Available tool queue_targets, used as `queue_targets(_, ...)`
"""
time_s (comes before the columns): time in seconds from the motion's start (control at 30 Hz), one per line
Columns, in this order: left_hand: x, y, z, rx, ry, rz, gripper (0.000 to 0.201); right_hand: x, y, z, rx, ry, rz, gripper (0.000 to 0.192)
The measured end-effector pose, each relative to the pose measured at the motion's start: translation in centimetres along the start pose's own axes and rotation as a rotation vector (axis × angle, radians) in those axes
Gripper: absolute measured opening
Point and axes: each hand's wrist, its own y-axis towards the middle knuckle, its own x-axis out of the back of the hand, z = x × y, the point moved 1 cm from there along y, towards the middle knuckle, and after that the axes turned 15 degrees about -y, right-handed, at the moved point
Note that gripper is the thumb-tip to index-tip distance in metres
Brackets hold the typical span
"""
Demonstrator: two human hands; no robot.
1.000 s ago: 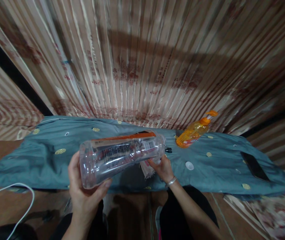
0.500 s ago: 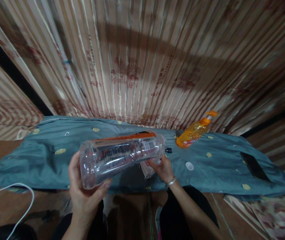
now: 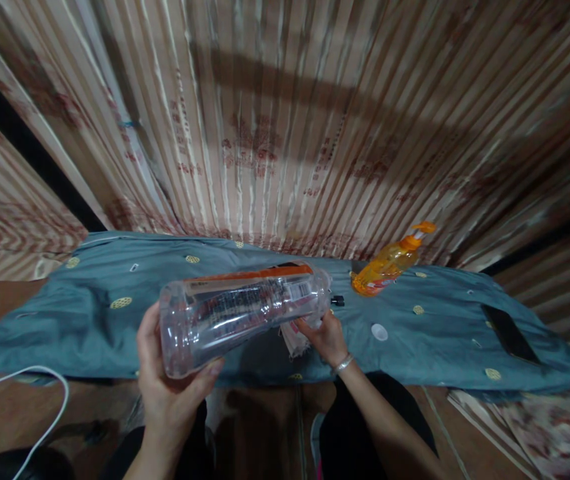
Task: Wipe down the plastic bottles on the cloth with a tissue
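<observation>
Clear bottle (image 3: 235, 317) lying on its side in the person's hands, over the near middle of the teal cover (image 3: 445, 350); base pointing left, neck pointing right. A label with an orange band is wrapping its body. Left hand (image 3: 167, 393) is gripping the base end, fingers curling behind, thumb pressing along the near side. Right hand (image 3: 329, 339) is reaching up at the neck end, a silvery bracelet (image 3: 343, 363) circling the wrist. Its fingers are partly hiding behind the neck; cannot tell whether they are closing on the bottle or on the pale fringed cloth (image 3: 295, 341) hanging just below.

Small black piece (image 3: 337, 301) showing just beyond the neck. Pump bottle (image 3: 385, 269), orange, standing on the cover's far side. White disc (image 3: 379, 332) lying right of the right hand; flat black slab (image 3: 509, 333) resting farther right. Striped curtain (image 3: 265, 100) hanging behind; white cable (image 3: 66, 400) looping at lower left.
</observation>
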Motion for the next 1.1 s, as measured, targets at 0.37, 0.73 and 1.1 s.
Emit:
queue_targets(0.37,-0.6,-0.1,-0.8,0.055,-0.040,-0.050,0.125,0.2,0.0,0.2,-0.014,-0.052,0.024,0.041)
queue_targets(0.73,-0.7,0.0,-0.8,0.053,-0.047,-0.060,0.127,0.1,0.0,0.0,-0.019,-0.006,0.016,0.046)
queue_targets(1.1,-0.6,-0.1,-1.0,0.046,-0.019,-0.030,0.123,0.2,0.0,0.2,-0.002,0.005,0.004,0.048)
